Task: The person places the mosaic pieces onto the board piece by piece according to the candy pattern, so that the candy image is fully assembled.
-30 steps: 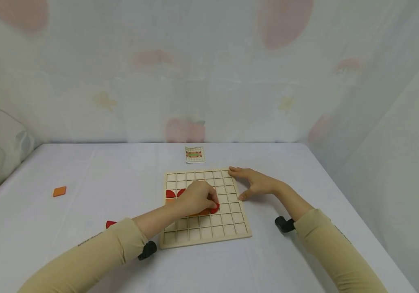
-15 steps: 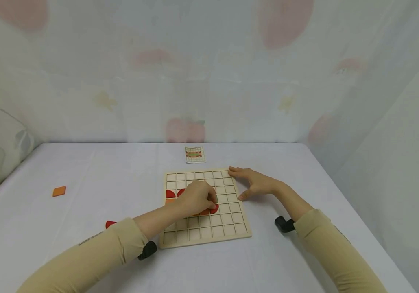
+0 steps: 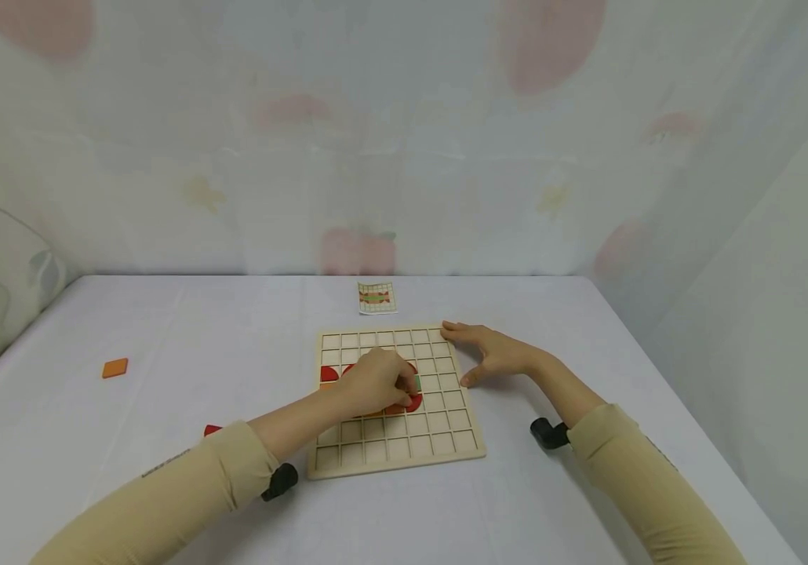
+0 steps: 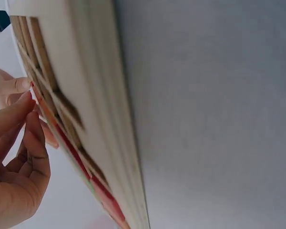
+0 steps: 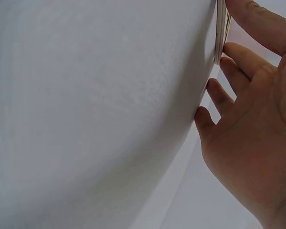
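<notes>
Left hand setting a small green piece into the wooden grid board at the middle of the frame.

The green piece (image 3: 416,383) sits in a cell near the board's centre, pinched in the curled grip of the left hand (image 3: 376,381), beside red pieces (image 3: 413,403) already in the grid board (image 3: 404,451). The right hand (image 3: 492,353) lies open, fingers straight against the board's upper right edge. Left of centre on the white worktop (image 3: 164,329) lie an orange tile (image 3: 114,368) and a red piece (image 3: 212,430); a pattern card (image 3: 376,297) lies above the board.
</notes>
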